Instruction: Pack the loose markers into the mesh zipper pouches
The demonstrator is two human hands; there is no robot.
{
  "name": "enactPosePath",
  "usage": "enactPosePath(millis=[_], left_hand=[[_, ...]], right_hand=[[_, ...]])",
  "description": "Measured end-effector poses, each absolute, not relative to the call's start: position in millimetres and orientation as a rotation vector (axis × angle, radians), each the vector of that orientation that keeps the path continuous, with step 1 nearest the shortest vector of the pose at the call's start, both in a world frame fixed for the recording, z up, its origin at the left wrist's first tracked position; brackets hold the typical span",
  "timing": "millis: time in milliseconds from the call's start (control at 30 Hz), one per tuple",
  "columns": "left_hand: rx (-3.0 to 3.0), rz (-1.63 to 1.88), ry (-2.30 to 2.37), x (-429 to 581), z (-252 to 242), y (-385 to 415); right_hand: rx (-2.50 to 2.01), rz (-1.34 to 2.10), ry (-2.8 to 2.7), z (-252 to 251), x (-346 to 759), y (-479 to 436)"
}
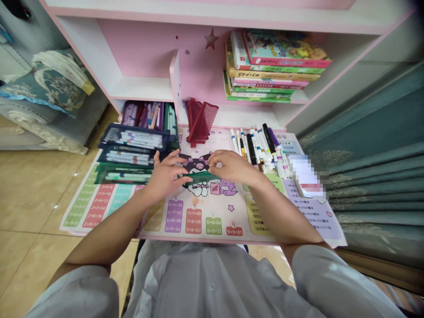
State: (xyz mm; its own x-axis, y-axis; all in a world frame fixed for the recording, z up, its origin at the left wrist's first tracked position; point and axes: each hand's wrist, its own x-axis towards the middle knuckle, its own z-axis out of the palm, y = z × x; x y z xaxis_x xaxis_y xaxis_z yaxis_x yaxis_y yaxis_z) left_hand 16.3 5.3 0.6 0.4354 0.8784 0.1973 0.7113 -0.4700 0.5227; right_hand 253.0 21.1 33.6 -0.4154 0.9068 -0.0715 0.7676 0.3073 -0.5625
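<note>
A green mesh zip pouch point(202, 177) stretches between my two hands over the cartoon desk mat. At its left end is my left hand point(167, 173), with thumb and forefinger about the edge and the other fingers spread. My right hand point(228, 167) is closed in a pinch on the pouch's right upper edge; the fingertips are partly hidden. Several loose markers point(256, 148) lie in a pile just beyond my right hand. Left of my left hand lie filled mesh pouches, a green one point(122, 174) nearest and dark blue ones point(132, 138) behind it.
Red mesh pouches point(200, 120) lean by the shelf divider point(175, 79). More filled pouches point(149, 115) stand in the left cubby. A stack of books point(271, 70) sits on the right shelf. A phone point(306, 176) lies at the mat's right edge, near the curtain point(380, 154).
</note>
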Motion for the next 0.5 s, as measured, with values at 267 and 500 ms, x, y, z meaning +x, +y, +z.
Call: enactPosePath(millis=[267,500], left_hand=[[2.326,0.611,1.372,16,1,6],[2.318,0.588,1.393,19,5,5]], right_hand=[[-1.562,0.802,-2.33,40,256,21],[-1.632,0.83,-2.381,50,257,19]])
